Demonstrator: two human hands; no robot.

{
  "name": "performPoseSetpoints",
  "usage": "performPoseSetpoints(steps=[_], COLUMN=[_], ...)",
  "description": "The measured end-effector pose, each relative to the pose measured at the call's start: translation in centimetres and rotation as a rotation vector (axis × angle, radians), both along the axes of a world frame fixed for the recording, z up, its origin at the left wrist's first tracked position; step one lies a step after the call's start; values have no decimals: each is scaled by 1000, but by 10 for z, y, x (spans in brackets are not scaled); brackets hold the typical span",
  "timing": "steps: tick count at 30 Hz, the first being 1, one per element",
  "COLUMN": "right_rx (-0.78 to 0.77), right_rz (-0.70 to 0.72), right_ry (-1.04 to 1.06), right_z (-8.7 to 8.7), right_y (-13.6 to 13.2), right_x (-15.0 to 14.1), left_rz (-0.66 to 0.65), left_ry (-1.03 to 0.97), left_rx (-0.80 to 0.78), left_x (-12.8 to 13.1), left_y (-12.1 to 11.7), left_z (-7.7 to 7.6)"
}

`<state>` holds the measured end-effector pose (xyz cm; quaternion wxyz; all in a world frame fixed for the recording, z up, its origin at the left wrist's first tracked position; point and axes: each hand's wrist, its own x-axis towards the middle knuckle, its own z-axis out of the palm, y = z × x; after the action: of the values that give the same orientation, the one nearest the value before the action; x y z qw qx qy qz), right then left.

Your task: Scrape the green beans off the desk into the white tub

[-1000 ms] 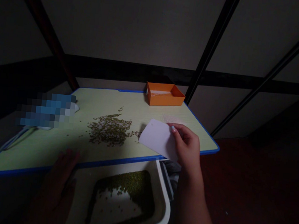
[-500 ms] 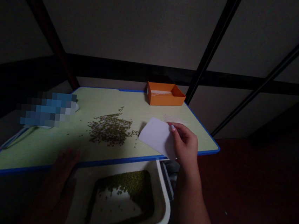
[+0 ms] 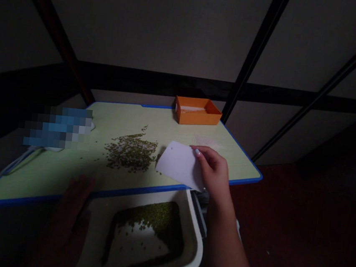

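My right hand (image 3: 214, 170) pinches a white plastic scraper (image 3: 178, 163) by its right side. The scraper has a small hole near one corner, and its left edge meets the right side of a spread of small green beans (image 3: 130, 152) on the table. In deep shadow, my left hand (image 3: 71, 215) has its fingers stretched out at the table's front edge, beside the left part of a white tub (image 3: 198, 253). More green beans (image 3: 169, 223) lie in the tub, heaped towards its back and right, with its pale bottom showing.
The pale table (image 3: 172, 128) has a blue rim. An orange box (image 3: 198, 118) with some pale stuff inside stands at the back right. Fine pale grains (image 3: 207, 141) lie in front of it. A blurred-out blue item (image 3: 62, 126) with a cable sits at left. Panelled walls rise behind.
My right hand and the scraper have moved a little left, towards the bean spread. A few stray beans at its right edge are now closer in or behind the scraper. My left hand stays put.
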<state>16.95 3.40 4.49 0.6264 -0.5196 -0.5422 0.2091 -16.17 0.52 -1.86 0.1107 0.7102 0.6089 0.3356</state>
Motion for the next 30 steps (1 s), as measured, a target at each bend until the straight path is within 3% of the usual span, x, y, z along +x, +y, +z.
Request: performPoseSetpoints(steps=[12,14,19,21,26,30], right_rx=[-36,-2,83,65,31,39], right_rz=[215,158,-188,-191,-36,-101], right_ry=[-12,-15,-4,-41,-139,-176], right_z=[14,15,14,14,15,12], right_y=[-16,-18,-25,-28,-29,-22], right_x=[-9,-5,12,15,5,-3], left_rz=[-7,-7,-4,-8,-24,-27], left_ry=[23,13,7,15,15,19], left_rx=[-2,6,-3,-9,23,24], left_x=[2,2,1,1,1,-1], left_y=[0,1,3,2,1,2], left_z=[1,1,0,0,-1,-1])
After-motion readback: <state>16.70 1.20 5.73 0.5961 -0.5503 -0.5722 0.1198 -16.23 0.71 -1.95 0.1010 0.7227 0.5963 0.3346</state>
